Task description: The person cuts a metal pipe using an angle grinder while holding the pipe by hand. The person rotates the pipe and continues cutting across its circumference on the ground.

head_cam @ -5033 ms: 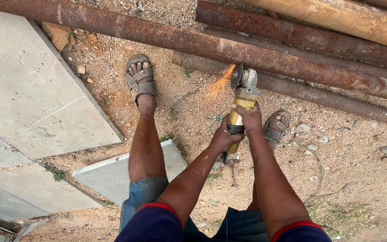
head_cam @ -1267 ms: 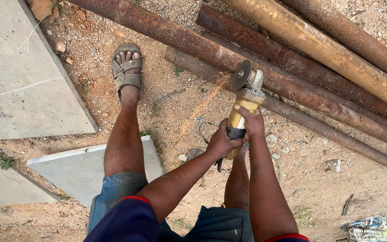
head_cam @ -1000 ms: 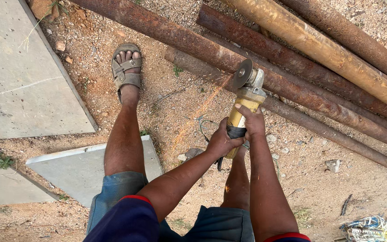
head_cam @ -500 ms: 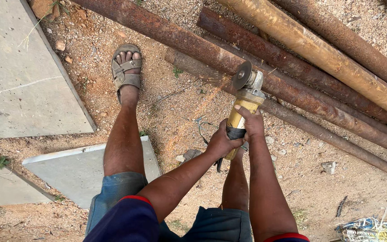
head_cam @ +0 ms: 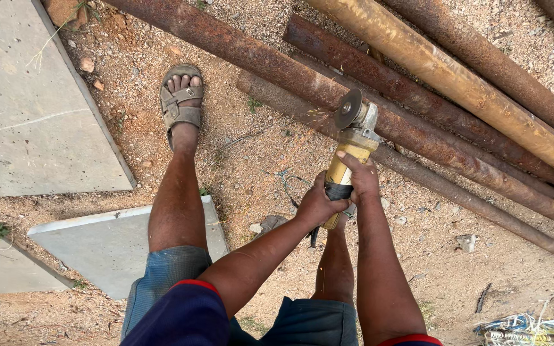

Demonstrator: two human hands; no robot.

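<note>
Yellow grinder [head_cam: 349, 161], rust-brown pipes [head_cam: 270, 61].

We record bright, even daylight across the whole view, with soft, short shadows lying close under the rusty pipes [head_cam: 418, 138] and the slabs [head_cam: 27, 115]. No glare is noted. Focus is sharp at centre; we observe mild stretching toward the edges, and the spinning disc [head_cam: 348, 109] shows motion blur.
</note>
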